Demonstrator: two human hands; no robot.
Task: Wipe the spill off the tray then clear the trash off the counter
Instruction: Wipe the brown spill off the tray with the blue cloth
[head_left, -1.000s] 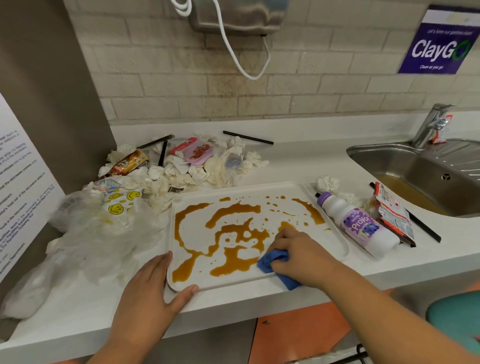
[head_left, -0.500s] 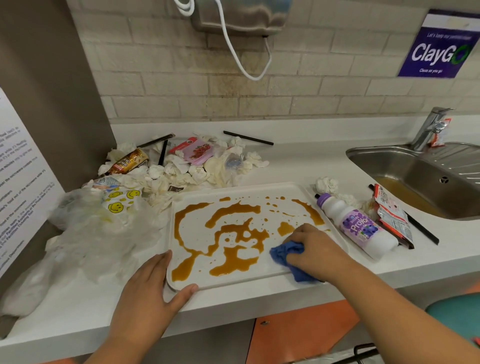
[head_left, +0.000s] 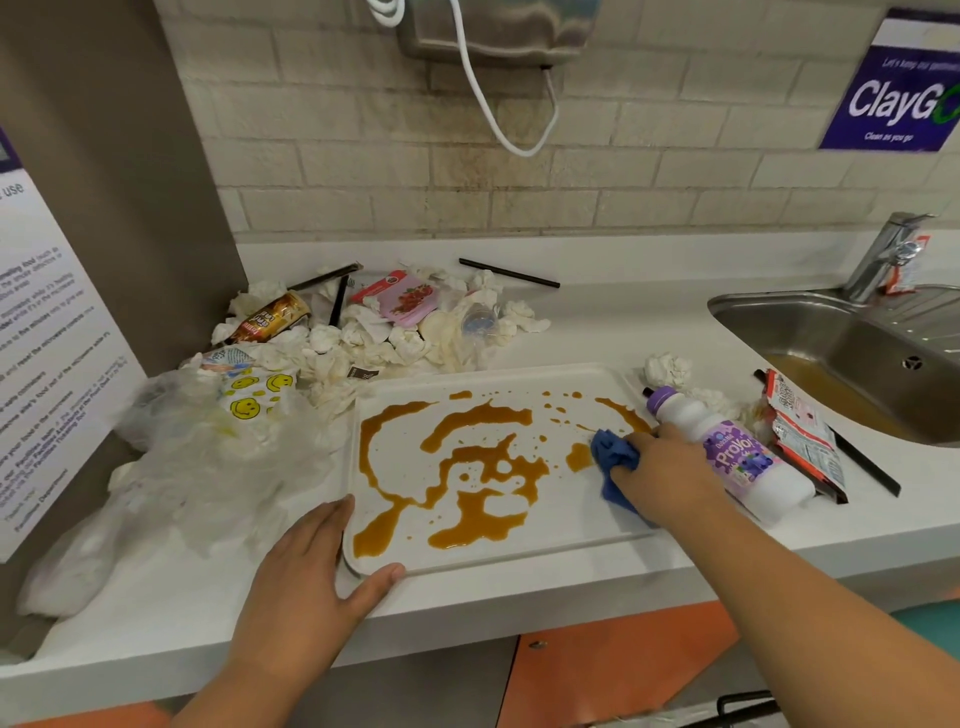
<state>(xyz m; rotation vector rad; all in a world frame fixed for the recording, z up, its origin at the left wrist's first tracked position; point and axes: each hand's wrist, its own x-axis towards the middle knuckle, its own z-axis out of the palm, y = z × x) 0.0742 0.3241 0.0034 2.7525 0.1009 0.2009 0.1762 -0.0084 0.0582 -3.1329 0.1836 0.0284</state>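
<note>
Brown sauce spill (head_left: 478, 418) mostly covers the white plastic tray (head_left: 566, 519); your right hand (head_left: 670, 467) grips the blue cloth (head_left: 610, 454), left hand (head_left: 306, 587) braces flat; desk trash (head_left: 395, 332) untouched.

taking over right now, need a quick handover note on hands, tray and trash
Left hand: open, bracing the near left corner of the tray.
Right hand: grips the blue cloth, pressed on the tray's right side, at the edge of the spill.
Done: hardly anything; brown spill covers most of the tray.
Left: wipe the spill, then clear crumpled tissues, plastic bag, bottle, wrapper and straw off the counter.
</note>
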